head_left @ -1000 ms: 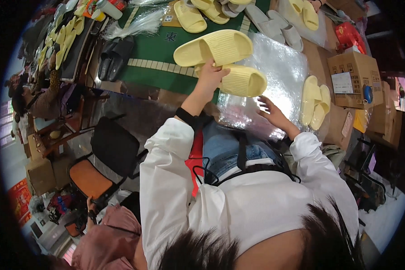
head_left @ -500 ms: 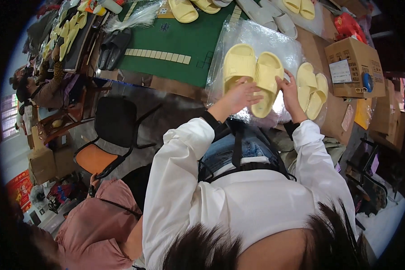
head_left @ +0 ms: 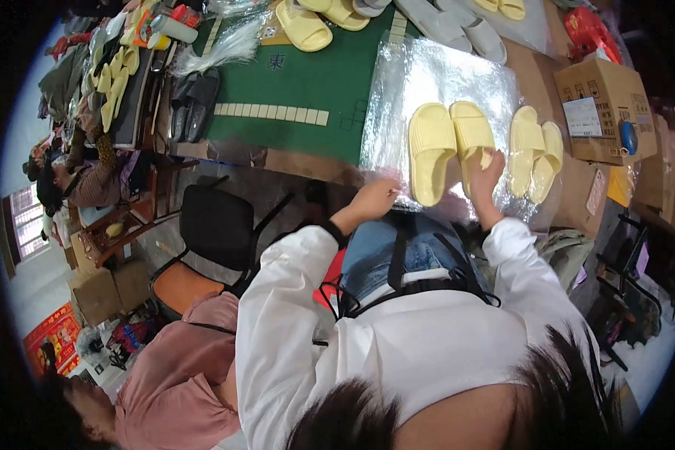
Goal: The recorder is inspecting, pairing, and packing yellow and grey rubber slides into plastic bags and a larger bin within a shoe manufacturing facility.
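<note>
Two pale yellow slippers, a left slipper and a right slipper, lie side by side with toes pointing away, on clear plastic bags at the near edge of the table. My right hand curls round the heel end of the right slipper and partly hides it. My left hand is at the near left edge of the bags, apart from the slippers. Its fingers are pressed together; whether they pinch anything is too small to tell. Another yellow pair lies to the right of my right hand.
A cardboard box stands at the right. Grey slippers, more yellow slippers and black slippers lie on the table, with a green mat. A chair and a person in pink are at the left.
The slippers have been straightened and now lie side by side. My left hand has drawn back from them, toward the near left. My right hand has shifted onto the right slipper's heel end.
</note>
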A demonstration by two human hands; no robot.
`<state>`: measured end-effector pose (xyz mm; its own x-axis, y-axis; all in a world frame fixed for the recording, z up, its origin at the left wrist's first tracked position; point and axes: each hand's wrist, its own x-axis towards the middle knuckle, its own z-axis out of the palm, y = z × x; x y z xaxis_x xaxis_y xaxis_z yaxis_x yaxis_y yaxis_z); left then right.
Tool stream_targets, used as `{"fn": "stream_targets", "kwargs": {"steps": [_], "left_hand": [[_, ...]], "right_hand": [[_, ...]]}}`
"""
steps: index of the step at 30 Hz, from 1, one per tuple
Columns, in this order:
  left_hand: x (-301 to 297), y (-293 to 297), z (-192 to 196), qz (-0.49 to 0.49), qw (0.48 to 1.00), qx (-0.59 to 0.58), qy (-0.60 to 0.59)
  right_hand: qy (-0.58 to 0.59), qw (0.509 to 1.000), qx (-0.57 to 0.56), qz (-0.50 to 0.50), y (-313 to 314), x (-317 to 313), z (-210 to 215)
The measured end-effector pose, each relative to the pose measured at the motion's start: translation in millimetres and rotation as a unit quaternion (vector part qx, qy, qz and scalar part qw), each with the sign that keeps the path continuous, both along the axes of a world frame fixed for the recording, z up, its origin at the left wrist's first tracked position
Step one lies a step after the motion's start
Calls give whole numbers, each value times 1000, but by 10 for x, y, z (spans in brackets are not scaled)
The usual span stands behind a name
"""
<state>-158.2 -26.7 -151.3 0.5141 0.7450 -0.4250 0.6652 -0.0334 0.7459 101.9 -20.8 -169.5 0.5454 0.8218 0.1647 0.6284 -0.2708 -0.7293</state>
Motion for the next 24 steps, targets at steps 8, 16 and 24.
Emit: {"fn": "stream_targets", "kwargs": {"steps": [8,16,24], "left_hand": [[-167,-93,-114,-58,992,-110,-30],[379,-343,36,-276,958,-70,-46],[467,-229,306,-307,948,-74,38]], "right_hand": [[16,971,-185,152,-215,-224,-233],[-72,939,-297,157,122,-286,-199],[-108,936,-308,134,108,-303,-230]]}}
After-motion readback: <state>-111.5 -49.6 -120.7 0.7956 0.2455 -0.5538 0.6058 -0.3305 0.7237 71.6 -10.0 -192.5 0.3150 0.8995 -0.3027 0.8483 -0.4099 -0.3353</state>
